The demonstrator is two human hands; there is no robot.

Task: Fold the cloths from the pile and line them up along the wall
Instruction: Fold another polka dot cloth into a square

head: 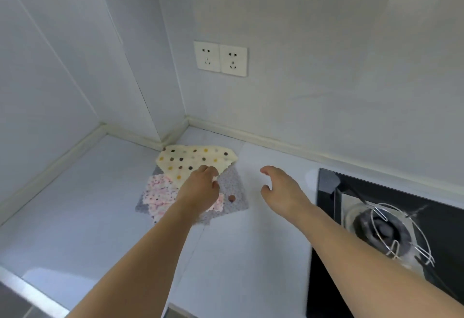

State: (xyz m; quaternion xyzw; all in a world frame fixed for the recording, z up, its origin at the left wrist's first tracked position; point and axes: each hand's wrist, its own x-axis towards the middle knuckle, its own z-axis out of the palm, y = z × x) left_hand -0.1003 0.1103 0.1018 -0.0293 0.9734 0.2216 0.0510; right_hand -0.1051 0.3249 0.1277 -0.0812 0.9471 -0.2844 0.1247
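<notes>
A small pile of cloths lies on the white counter [100, 192] near the corner. On top at the back is a cream cloth with coloured dots [193, 158]. A pink speckled cloth [158, 194] lies in front of it, and a grey cloth [233, 187] is underneath both. My left hand [200, 187] rests over the pile with its fingers pinched on the near edge of the cream dotted cloth. My right hand [278, 187] hovers above the bare counter to the right of the pile, fingers curled apart and holding nothing.
A black glass hob [326, 217] with a burner and wire pan support [391, 230] sits at the right. Two wall sockets [221, 59] are mounted above the counter. White walls meet in a corner behind the pile; the counter's front edge [30, 290] runs at lower left.
</notes>
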